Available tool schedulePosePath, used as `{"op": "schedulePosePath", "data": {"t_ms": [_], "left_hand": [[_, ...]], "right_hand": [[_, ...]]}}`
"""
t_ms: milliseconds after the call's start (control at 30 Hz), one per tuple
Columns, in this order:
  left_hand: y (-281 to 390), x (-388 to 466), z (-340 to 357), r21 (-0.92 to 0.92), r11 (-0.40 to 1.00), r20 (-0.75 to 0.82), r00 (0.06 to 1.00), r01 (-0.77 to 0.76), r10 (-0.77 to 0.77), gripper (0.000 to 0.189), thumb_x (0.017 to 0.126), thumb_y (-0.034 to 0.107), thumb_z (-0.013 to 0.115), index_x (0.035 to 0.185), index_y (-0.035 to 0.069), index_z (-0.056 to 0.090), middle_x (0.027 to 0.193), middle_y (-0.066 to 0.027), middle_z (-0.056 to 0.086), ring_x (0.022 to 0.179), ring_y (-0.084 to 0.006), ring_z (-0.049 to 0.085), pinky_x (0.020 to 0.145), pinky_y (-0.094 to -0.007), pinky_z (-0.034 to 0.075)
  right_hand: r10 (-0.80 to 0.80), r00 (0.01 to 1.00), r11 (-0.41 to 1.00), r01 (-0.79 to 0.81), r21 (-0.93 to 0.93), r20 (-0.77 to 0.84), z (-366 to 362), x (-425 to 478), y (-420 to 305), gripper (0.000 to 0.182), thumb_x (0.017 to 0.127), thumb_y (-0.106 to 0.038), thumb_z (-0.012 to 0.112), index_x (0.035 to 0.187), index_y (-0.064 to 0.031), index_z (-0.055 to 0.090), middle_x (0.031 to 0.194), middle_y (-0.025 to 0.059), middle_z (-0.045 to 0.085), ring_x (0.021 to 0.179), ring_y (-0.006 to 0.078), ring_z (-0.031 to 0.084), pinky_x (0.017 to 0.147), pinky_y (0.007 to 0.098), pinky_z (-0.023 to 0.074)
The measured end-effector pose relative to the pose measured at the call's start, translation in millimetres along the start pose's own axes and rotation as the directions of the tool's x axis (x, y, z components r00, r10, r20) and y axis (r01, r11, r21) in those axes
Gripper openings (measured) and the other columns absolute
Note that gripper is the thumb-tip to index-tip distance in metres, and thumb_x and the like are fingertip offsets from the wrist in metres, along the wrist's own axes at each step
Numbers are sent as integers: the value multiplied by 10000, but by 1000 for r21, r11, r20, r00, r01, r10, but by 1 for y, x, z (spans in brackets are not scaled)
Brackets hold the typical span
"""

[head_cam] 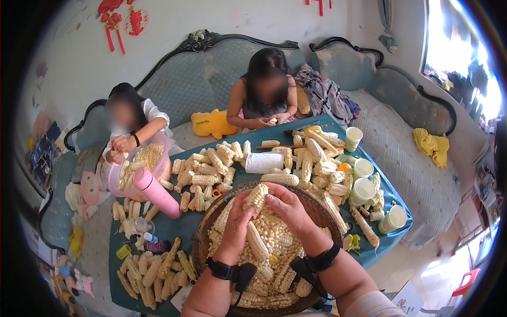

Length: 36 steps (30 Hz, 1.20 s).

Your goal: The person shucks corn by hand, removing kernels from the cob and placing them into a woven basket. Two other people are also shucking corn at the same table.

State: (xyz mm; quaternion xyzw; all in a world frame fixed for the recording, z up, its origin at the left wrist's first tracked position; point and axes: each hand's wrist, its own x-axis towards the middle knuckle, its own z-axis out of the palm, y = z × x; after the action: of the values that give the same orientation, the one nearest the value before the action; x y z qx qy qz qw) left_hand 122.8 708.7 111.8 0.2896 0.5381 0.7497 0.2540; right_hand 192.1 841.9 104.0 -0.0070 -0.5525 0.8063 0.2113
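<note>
An ear of pale corn (257, 198) is held upright above a round woven basket (330, 203). My left hand (237, 220) grips the ear from the left side. On its right side my right hand (287, 206) touches the ear with thumb and fingers. Inside the basket lie loose corn kernels (283, 228) and several ears, among them a long pale ear (256, 241) just below my hands. Both wrists wear black straps with small devices.
The green-covered table (174, 228) carries piles of corn ears (210, 166), bare cobs (152, 273), a paper roll (264, 163), a pink bottle (156, 193) and several cups (362, 192). Two people sit opposite on the sofa, handling corn; a pink tub (164, 170) of kernels is by the left one.
</note>
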Motion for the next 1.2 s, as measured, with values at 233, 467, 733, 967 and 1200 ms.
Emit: {"op": "schedulePosePath", "data": {"t_ms": [233, 467, 733, 967, 1200], "left_hand": [[-5, 5, -11, -21, 995, -148, 984, -100, 96, 273, 889, 233, 515, 1107, 83, 449, 978, -21, 545, 821, -93, 503, 696, -221, 401], [-8, 5, -12, 1, 994, -161, 981, -111, 109, 332, 883, 153, 525, 1194, 86, 429, 1002, -18, 541, 859, -97, 507, 702, -223, 415], [-9, 7, -11, 80, 980, -93, 977, -184, 191, 432, 871, 104, 528, 1273, 59, 375, 1134, -60, 507, 970, -133, 513, 776, -256, 447], [2, 6, -8, 41, 997, -58, 996, -63, 66, 413, 895, 104, 479, 1288, 36, 375, 1203, -92, 491, 1023, -145, 519, 816, -259, 452], [1, 9, -14, 206, 962, -64, 979, -178, 194, 332, 894, 56, 463, 1222, 30, 429, 1206, -88, 490, 1022, -151, 520, 837, -266, 455]], "right_hand": [[4, 999, 1000, -3, -27, 48, 0, 1, 5, 251, 889, -140, 556, 1102, -29, 481, 976, 4, 572, 884, 70, 519, 794, 221, 427], [20, 1000, 996, -18, -85, 22, 0, 1, 3, 298, 901, -156, 537, 1157, -24, 459, 954, 9, 573, 838, 64, 506, 729, 212, 425], [123, 992, 986, -122, -113, 4, 0, -1, -2, 348, 923, -180, 495, 1224, -17, 432, 949, 15, 575, 793, 74, 509, 697, 217, 436], [-13, 1000, 984, 8, -175, -26, -4, 2, 13, 337, 928, -167, 486, 1226, -15, 441, 919, 7, 573, 783, 68, 509, 706, 220, 438], [14, 999, 972, -6, -235, 33, -1, 1, 8, 339, 927, -165, 487, 1219, 1, 448, 954, 17, 580, 813, 74, 518, 715, 225, 441]]}}
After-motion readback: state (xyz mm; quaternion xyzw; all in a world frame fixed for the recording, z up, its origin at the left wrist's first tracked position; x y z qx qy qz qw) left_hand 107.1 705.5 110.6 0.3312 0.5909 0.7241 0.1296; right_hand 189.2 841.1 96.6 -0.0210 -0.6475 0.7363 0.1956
